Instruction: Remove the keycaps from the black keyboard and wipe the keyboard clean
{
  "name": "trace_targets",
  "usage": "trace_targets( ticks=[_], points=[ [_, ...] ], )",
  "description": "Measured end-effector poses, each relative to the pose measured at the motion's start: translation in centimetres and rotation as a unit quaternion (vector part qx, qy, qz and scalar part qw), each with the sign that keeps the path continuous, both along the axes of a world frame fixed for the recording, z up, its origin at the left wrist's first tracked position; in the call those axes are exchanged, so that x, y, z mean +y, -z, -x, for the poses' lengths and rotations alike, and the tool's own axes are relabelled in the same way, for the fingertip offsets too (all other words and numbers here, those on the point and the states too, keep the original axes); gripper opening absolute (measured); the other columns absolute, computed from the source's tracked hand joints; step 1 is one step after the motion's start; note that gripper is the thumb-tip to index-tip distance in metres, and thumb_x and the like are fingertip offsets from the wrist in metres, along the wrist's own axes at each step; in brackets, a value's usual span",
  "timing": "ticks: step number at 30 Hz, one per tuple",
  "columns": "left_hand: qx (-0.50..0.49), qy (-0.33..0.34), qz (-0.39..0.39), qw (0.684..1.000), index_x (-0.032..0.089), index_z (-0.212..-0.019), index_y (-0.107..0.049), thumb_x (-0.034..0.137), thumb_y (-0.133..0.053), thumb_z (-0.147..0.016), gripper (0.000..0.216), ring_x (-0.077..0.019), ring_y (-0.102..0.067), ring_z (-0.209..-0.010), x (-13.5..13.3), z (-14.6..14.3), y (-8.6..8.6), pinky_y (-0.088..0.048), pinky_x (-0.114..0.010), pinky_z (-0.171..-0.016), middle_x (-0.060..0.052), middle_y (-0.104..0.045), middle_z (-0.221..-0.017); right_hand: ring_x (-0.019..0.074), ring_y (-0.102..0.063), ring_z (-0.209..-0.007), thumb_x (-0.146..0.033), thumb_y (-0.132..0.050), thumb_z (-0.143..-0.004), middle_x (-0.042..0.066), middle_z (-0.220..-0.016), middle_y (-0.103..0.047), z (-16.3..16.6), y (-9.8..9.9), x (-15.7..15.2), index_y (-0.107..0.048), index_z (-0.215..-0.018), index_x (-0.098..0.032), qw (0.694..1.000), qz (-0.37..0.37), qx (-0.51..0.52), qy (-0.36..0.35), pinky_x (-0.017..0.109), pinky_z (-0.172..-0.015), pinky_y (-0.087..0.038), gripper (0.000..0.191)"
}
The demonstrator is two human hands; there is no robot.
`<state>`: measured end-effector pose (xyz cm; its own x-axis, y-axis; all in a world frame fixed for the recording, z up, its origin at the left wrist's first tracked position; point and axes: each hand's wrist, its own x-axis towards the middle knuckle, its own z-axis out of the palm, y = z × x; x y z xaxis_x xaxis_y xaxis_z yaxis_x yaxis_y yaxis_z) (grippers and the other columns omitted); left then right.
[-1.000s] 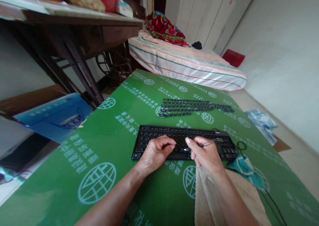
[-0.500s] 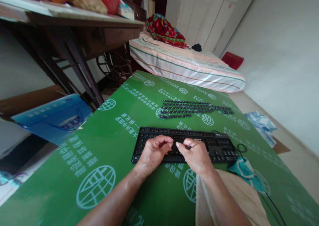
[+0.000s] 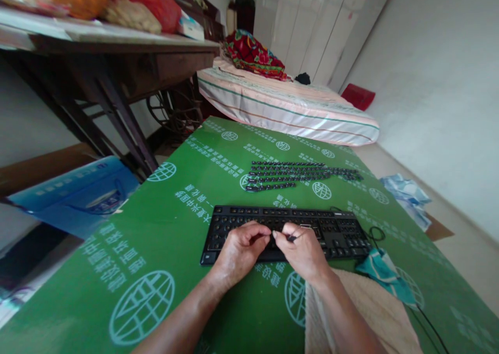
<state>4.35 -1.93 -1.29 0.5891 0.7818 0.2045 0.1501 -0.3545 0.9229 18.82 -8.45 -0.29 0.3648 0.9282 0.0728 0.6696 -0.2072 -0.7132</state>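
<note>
Left hand (image 3: 242, 247): your grip pinched together, contents unclear. Right hand (image 3: 299, 247): your grip clamped on a wire tool (image 3: 291, 238). Steady both low over the keyboard (image 3: 338, 238).

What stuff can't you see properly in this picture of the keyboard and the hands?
All in the head view:
1. Part of the keyboard: hidden behind the left hand and right hand.
2. Whatever the left hand may pinch: too small to tell.
3. The dark-handled tool: partly covered by the right hand.
4. Markings on the loose keys: too small to read.
5. The beige cloth: partly behind the right forearm, cut off by the bottom edge.
</note>
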Motion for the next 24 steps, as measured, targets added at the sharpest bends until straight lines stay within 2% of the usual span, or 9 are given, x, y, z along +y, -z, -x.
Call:
trace_targets(
  ticks=[2,9,14,17,24],
  points=[
    [0.009,0.010,-0.015,1.000,0.015,-0.079,-0.068,0.020,-0.053,-0.081,0.016,-0.0147,-0.057,-0.067,0.0,0.0,-0.1,-0.044,-0.024,-0.061,-0.003,-0.060,-0.074,0.0100,-0.044,-0.046,-0.036,-0.051,-0.078,-0.004,-0.048,-0.048,0.1,0.2,-0.1,-0.046,-0.051,-0.021,1.000,-0.005,-0.017,-0.002,0.021,-0.047,-0.029,0.031],
    [0.092,0.045,-0.076,0.992,0.015,-0.080,-0.067,0.013,-0.049,-0.080,0.018,-0.0155,-0.058,-0.074,-0.5,-0.3,-0.3,-0.044,-0.024,-0.068,-0.004,-0.061,-0.077,0.0098,-0.047,-0.046,-0.033,-0.058,-0.072,-0.004,-0.050,-0.052,-0.2,0.9,-0.4,-0.051,-0.056,-0.020,0.998,-0.021,0.058,-0.001,0.020,-0.045,-0.031,0.022],
    [0.191,0.062,-0.110,0.973,0.017,-0.085,-0.065,0.010,-0.049,-0.077,0.019,-0.0168,-0.058,-0.079,-1.0,-0.9,-1.3,-0.044,-0.025,-0.069,-0.004,-0.061,-0.083,0.0092,-0.045,-0.042,-0.023,-0.055,-0.070,-0.007,-0.047,-0.048,-0.2,1.0,-0.4,-0.053,-0.068,-0.021,0.997,-0.028,0.076,-0.001,0.020,-0.043,-0.029,0.004],
    [0.240,0.061,-0.129,0.960,0.017,-0.084,-0.063,0.011,-0.051,-0.076,0.016,-0.0184,-0.058,-0.081,-1.4,-1.5,-1.8,-0.043,-0.026,-0.069,-0.004,-0.060,-0.085,0.0093,-0.046,-0.042,-0.019,-0.052,-0.069,-0.008,-0.048,-0.048,-0.2,1.0,-0.3,-0.053,-0.070,-0.021,0.995,-0.037,0.089,-0.005,0.020,-0.043,-0.030,0.002],
    [0.220,0.062,-0.089,0.969,0.018,-0.085,-0.062,0.012,-0.054,-0.074,0.015,-0.0161,-0.056,-0.075,-1.3,-2.5,-1.4,-0.042,-0.024,-0.063,-0.002,-0.058,-0.082,0.0087,-0.044,-0.040,-0.015,-0.050,-0.068,-0.008,-0.047,-0.047,-0.1,1.1,-0.5,-0.050,-0.070,-0.021,0.984,-0.079,0.161,-0.001,0.019,-0.042,-0.032,0.006]
  ],
)
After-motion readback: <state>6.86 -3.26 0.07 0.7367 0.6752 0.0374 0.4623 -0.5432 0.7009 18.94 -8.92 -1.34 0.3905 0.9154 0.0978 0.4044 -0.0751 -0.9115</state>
